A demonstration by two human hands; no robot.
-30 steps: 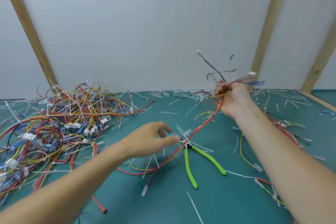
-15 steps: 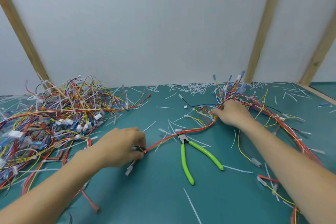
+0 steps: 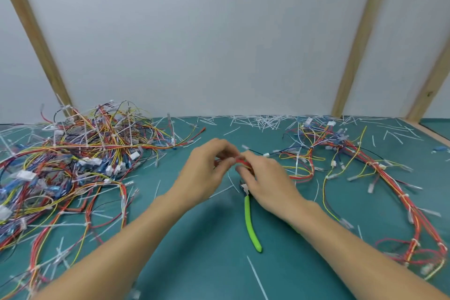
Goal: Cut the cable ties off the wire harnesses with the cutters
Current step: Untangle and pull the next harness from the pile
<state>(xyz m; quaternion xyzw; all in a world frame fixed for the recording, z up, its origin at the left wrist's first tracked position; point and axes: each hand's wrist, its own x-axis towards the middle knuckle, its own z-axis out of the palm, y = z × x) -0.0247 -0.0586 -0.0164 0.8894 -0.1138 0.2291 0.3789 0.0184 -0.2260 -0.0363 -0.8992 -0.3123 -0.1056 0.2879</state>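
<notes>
Red wire harness [image 3: 241, 161] sits pinched between fingers of left hand [image 3: 207, 173] and right hand [image 3: 267, 182], above the cutters [image 3: 250, 221].

Both hands [image 3: 239, 173] together (fingers [image 3: 220, 147] curled)

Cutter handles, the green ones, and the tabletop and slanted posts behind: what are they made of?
Cutter handles: probably soft plastic or rubber sleeves, bright lime with a slight sheen.
Tabletop: looks like a matte teal rubber or vinyl mat, flat and glare-free; I cannot tell which.
Posts: bare light wood, unpainted, with grain and a knot showing.
</notes>
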